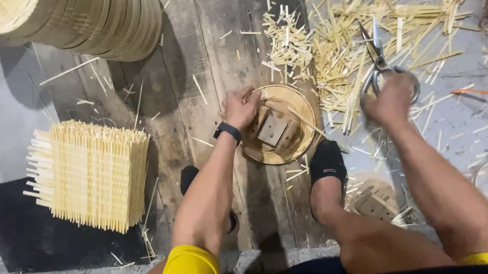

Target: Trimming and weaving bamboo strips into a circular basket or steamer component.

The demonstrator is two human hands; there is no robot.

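On a worn plank floor (212, 56) littered with bamboo offcuts (365, 30), a seated person works at a round bamboo frame (297, 105) set between two black-socked feet.

The frame lies flat on the boards with a small wooden block (272, 129) inside it; the left hand (240, 107), a black band at the wrist, curls its fingers over the frame's rim. The right hand (391, 100) is closed through the handles of metal scissors (375, 53), blades pointing away over the offcuts. A stack of woven bamboo mats (89, 172) stands to the left, near finished round frames (107, 19) stacked above.
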